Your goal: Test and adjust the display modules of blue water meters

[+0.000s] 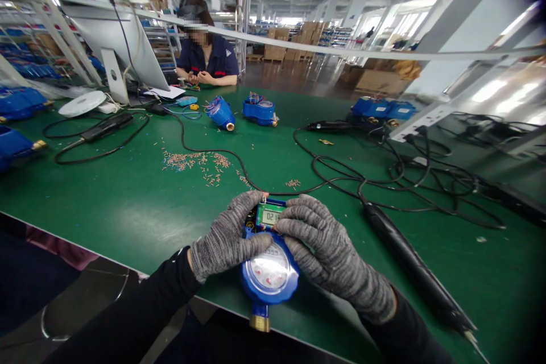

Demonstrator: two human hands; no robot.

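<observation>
A blue water meter (273, 284) with a round clear dial and a brass pipe end lies at the table's front edge. In the open box at its far side sits a green circuit board with a small LCD screen (270, 216) showing digits. My left hand (228, 233), in a grey knit glove, grips the meter's left side, thumb across the dial's upper edge. My right hand (328, 244), gloved alike, curls over the right edge of the box and board. Its fingertips touch near the screen and partly hide it.
A black-handled electric tool (413, 261) lies right on the green table (128, 205), its cables (336, 176) looping behind. Copper-coloured bits (196, 162) are scattered ahead. More blue meters (260, 109) stand farther back, near a monitor (117, 40). A co-worker (209, 57) sits across the table.
</observation>
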